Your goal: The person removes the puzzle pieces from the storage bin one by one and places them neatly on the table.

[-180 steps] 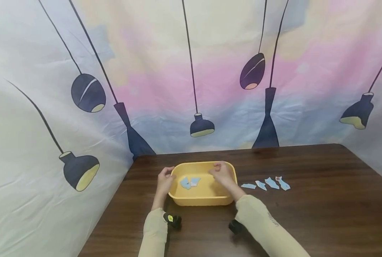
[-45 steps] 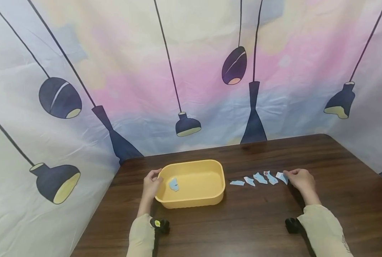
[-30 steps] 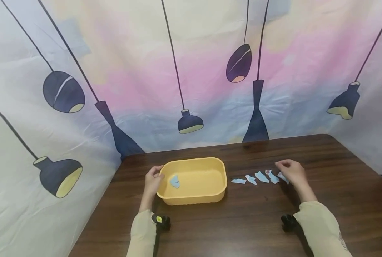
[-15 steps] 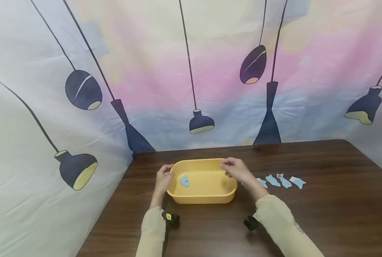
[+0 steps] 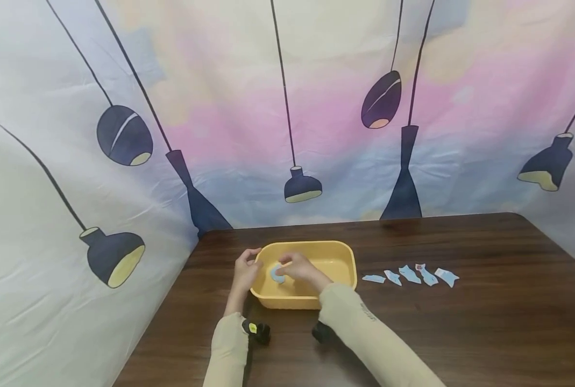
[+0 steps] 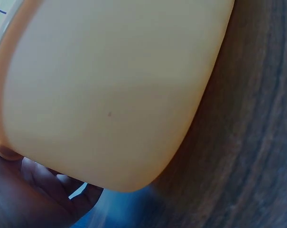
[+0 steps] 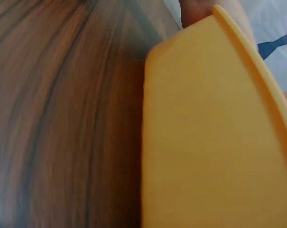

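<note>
A yellow plastic basin [image 5: 316, 302] stands on the brown table. My left hand [image 5: 245, 274] grips its left rim; in the left wrist view the hand's fingers [image 6: 86, 199] show beside the end wall. My right hand [image 5: 303, 269] reaches into the basin's left part, thumb and fingertips right over a light-blue torn paper piece [image 5: 276, 278] and partly hiding it. I cannot tell whether the fingers pinch that piece. In the right wrist view the basin's outer wall [image 7: 214, 128] hides most of the right hand.
Right of the basin lie several torn light-blue paper pieces in a row, from a thin strip [image 5: 374, 279] to a notched piece [image 5: 447, 277]. A cloth backdrop [image 5: 248, 118] printed with lamps hangs behind the table [image 5: 485, 312]. Black wrist cameras [image 5: 258, 331] hang under the sleeves.
My right hand put a paper piece down at the row's right end, let go and moved left into the basin. My left hand stays on the rim. The basin now holds fewer pieces than six seconds ago.
</note>
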Demonstrator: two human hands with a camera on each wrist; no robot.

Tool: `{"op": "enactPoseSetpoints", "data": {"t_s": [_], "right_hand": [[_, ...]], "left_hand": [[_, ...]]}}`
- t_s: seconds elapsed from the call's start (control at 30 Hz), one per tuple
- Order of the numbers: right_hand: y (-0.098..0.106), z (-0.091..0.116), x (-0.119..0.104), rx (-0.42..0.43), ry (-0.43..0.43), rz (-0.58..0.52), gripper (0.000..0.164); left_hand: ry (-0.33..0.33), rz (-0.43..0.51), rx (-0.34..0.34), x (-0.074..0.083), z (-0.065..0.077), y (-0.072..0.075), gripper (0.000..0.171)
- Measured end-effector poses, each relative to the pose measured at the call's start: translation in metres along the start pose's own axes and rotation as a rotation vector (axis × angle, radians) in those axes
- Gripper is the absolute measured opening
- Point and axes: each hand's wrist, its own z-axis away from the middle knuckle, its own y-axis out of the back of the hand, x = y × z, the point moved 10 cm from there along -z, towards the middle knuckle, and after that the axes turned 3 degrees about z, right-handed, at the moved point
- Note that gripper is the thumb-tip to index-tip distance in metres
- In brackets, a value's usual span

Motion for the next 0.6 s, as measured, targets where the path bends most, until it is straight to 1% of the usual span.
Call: {"op": "enactPoseSetpoints", "data": {"t_s": [0.1,0.17,0.3,0.37,0.43,0.53,0.6], "right_hand": [[-0.017,-0.007,0.000,-0.057,-0.019,-0.040,0.053],[-0.018,-0.008,0.002,-0.059,-0.023,-0.049,0.057],[-0.016,-0.010,0.007,-0.065,-0.023,-0.025,0.060],[-0.016,-0.012,0.007,-0.066,-0.002,0.033,0.060],[-0.019,-0.014,0.006,-0.065,0.023,0.120,0.059],[-0.025,-0.017,0.006,-0.072,0.063,0.261,0.060],[-0.027,-0.016,0.007,-0.085,0.069,0.325,0.060]], "left_hand": [[-0.005,0.004,-0.018,0.000,0.001,0.002,0.041],[-0.012,0.010,-0.036,0.001,0.001,-0.002,0.042],[-0.020,0.028,-0.020,0.005,-0.002,-0.003,0.042],[-0.011,0.033,-0.012,0.014,0.002,0.000,0.042],[-0.010,0.030,0.001,0.014,0.003,0.003,0.041],[-0.002,0.023,0.013,0.011,0.006,0.006,0.041],[-0.008,0.019,0.022,0.002,0.002,0.005,0.040]]}}
